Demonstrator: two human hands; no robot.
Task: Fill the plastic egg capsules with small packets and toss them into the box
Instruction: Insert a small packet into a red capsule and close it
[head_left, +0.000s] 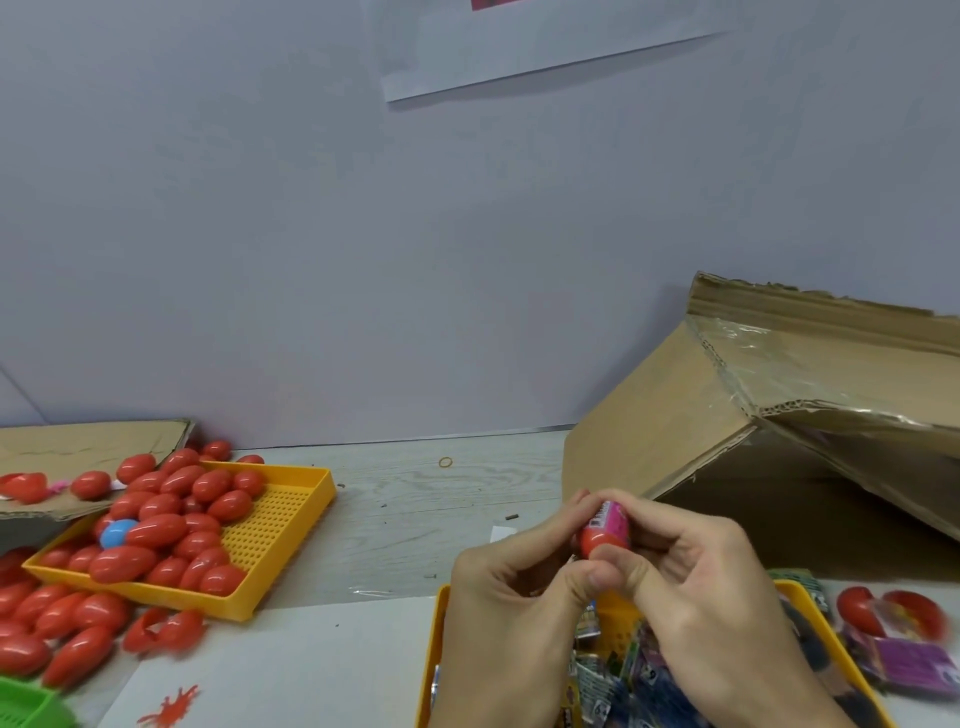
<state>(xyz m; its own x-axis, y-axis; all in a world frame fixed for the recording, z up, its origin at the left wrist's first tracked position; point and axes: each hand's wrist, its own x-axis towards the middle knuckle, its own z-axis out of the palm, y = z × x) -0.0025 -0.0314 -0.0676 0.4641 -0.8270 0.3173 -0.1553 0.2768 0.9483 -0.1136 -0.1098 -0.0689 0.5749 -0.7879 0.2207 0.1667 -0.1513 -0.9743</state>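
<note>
Now | hands (613, 566) grip red egg half (605, 543) | upright (pink packet (615, 514) atop)

Packing workbench: trays (291, 530) of red capsules (156, 530), cardboard box (675, 415).

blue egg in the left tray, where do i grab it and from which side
Pinch the blue egg from above, across its exposed rounded top. Red eggs crowd its sides in the yellow tray, so a sideways approach would likely knock them.
</note>
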